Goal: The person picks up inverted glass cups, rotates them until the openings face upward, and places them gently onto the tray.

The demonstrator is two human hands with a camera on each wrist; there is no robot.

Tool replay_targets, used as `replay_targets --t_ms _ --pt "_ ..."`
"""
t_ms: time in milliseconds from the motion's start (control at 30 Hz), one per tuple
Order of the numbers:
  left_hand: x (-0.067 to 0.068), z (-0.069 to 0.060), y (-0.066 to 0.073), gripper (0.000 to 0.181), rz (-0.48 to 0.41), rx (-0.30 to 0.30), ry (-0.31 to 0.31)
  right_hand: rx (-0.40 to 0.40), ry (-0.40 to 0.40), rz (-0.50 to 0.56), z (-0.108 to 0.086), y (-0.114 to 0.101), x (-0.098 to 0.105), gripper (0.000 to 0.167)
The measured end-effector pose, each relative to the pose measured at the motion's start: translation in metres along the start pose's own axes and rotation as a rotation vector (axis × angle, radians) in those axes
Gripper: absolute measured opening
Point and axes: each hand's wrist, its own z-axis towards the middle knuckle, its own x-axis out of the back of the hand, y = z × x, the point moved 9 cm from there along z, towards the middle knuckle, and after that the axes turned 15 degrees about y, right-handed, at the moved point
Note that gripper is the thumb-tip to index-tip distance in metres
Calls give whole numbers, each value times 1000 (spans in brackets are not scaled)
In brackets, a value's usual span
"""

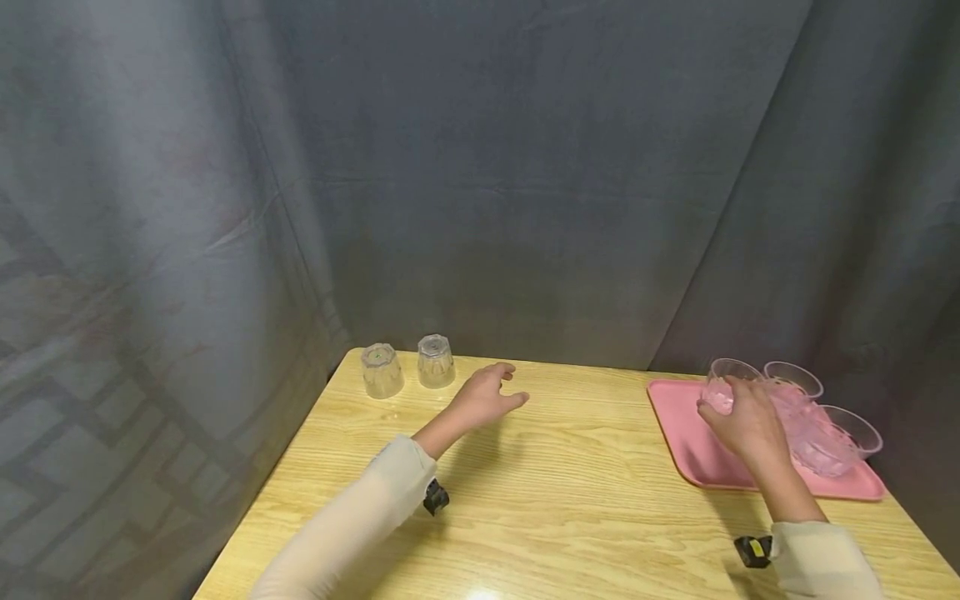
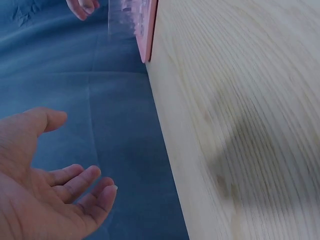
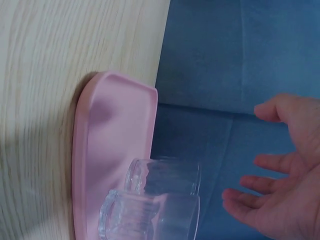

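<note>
The clear, round-mouthed drinking glass nearest the right hand [image 1: 717, 398] stands mouth up on a rosy pink, shallow tray with rounded corners [image 1: 681, 423]. It looks stiff and smooth, probably light enough for one hand, though the thick-looking base may put the weight low. If it is real glass, it could chip against a neighbour and slip in damp fingers. The sound hold seems to be round the side wall, below the rim, thumb opposite the fingers; the thin lip is the poorer place to pinch.

Other clear glasses [image 1: 828, 446] crowd it on the tray, so room for fingertips looks tight on that side. The bare right hand [image 1: 750, 425] hovers above them, thumb and fingers apart and loosely bent; the right wrist view shows a gap between fingertips and rims.

Well across the pale wood-grain table [image 1: 585, 475], the bare left hand [image 1: 483, 398] hangs empty above the surface, thumb spread from half-bent fingers. Near it, two clear, faceted tumblers [image 1: 436, 367] stand apart, apparently mouth down. A grey-blue cloth curtain [image 1: 525, 208] hangs behind.
</note>
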Motion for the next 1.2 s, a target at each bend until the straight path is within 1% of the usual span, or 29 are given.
replay_targets --t_ms 200,500,733,967,1200 --pt "9 -1 -10 60 -1 9 21 23 -9 20 -1 -6 -2 69" --pt "23 -4 -24 60 -21 11 62 30 -26 62 -3 -17 -9 70" --pt "32 -9 -38 61 -63 55 65 57 -15 70 -7 -27 -13 69" --pt "40 -8 -51 61 -39 76 82 68 -5 75 -9 -35 -17 70" --pt "49 -6 -59 60 -35 97 109 72 -22 83 -10 -45 -20 71"
